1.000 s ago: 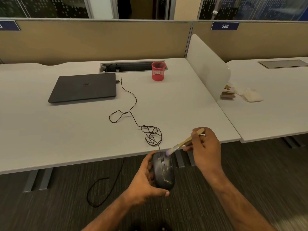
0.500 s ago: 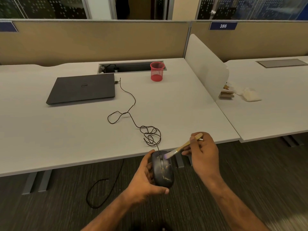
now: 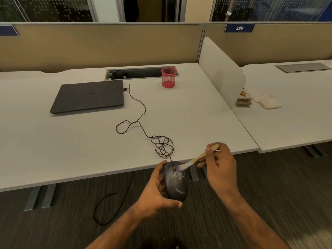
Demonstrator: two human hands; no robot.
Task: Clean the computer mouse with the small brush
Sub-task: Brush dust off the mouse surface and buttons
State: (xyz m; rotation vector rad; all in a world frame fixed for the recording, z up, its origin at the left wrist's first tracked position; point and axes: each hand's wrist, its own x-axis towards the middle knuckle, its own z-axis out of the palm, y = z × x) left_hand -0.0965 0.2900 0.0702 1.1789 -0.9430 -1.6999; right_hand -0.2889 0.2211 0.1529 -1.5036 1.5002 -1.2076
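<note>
A black wired computer mouse (image 3: 177, 184) is held in the air just off the desk's front edge, top side up, with pale dust specks on its rear. My left hand (image 3: 156, 193) grips it from the left and underneath. My right hand (image 3: 221, 168) pinches a small brush (image 3: 198, 157) with a wooden handle and pale bristles. The bristles touch the mouse's front right button beside the scroll wheel. The mouse's cable (image 3: 143, 126) runs in loops across the desk to the laptop.
A closed dark laptop (image 3: 88, 97) lies at the back left of the white desk (image 3: 53, 150). A red mesh pen cup (image 3: 168, 77) stands by the cable tray. A white divider (image 3: 221, 72) separates the neighbouring desk, which holds tissues and a small box (image 3: 244, 100). Another cable (image 3: 111, 207) hangs to the floor.
The brush tip has stayed on the mouse's front while my right hand shifted slightly, stroking near the scroll wheel. The mouse and left hand have barely moved.
</note>
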